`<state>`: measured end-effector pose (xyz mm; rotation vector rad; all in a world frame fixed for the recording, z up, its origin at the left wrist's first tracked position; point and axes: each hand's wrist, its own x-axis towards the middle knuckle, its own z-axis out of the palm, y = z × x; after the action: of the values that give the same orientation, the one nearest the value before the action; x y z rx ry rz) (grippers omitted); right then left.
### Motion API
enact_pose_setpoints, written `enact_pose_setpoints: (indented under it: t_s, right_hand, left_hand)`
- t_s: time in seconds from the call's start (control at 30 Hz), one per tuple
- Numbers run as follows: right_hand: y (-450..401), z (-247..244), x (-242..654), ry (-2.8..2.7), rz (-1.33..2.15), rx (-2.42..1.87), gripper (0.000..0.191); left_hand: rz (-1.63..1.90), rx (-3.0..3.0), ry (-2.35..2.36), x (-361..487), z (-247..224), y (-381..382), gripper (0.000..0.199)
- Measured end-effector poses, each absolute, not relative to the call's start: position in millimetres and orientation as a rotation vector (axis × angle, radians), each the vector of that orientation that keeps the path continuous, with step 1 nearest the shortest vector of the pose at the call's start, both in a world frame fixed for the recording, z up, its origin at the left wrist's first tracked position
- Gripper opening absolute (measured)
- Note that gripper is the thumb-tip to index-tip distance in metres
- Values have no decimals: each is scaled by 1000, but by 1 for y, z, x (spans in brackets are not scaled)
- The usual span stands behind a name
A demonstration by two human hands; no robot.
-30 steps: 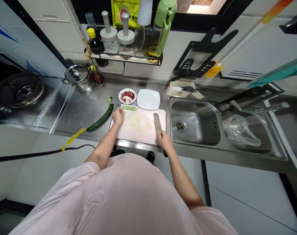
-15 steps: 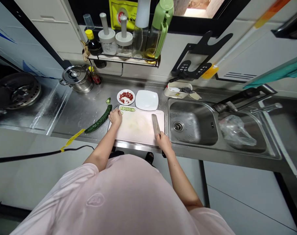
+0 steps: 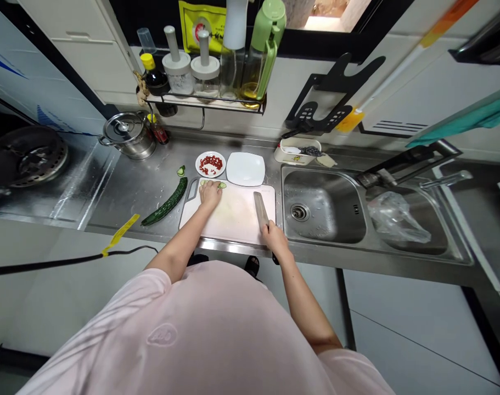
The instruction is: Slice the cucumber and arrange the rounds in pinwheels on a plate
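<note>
My left hand (image 3: 211, 193) lies over a row of cucumber slices (image 3: 222, 185) near the top edge of the white cutting board (image 3: 233, 219). Its fingers reach across the slices and hide most of them; they look spread rather than closed. In my right hand (image 3: 275, 240) is the handle of a kitchen knife (image 3: 260, 210), its blade pointing away from me and resting over the board's right side. Left of the board lies a dark green cucumber (image 3: 166, 204), with a small cut-off cucumber end (image 3: 181, 170) beyond it.
Behind the board stand a plate of chopped red pieces (image 3: 210, 164) and a white rectangular plate (image 3: 245, 168). The steel sink (image 3: 326, 206) is to the right. A lidded pot (image 3: 128, 136) stands at the back left, below a shelf of bottles (image 3: 204, 99).
My left hand has moved right from the board's left edge onto the cucumber slices, uncovering the board's handle slot. My right hand and the knife have stayed nearly in place.
</note>
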<state>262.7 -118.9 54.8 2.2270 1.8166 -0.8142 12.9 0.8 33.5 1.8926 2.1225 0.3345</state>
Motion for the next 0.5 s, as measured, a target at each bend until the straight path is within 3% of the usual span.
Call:
enact_pose_setpoints:
  t_s: [0.5]
  right_hand:
    - [-119,58,262,1786,-828,2232,39]
  left_hand:
    - [360,1919,2087,19,28,18,28]
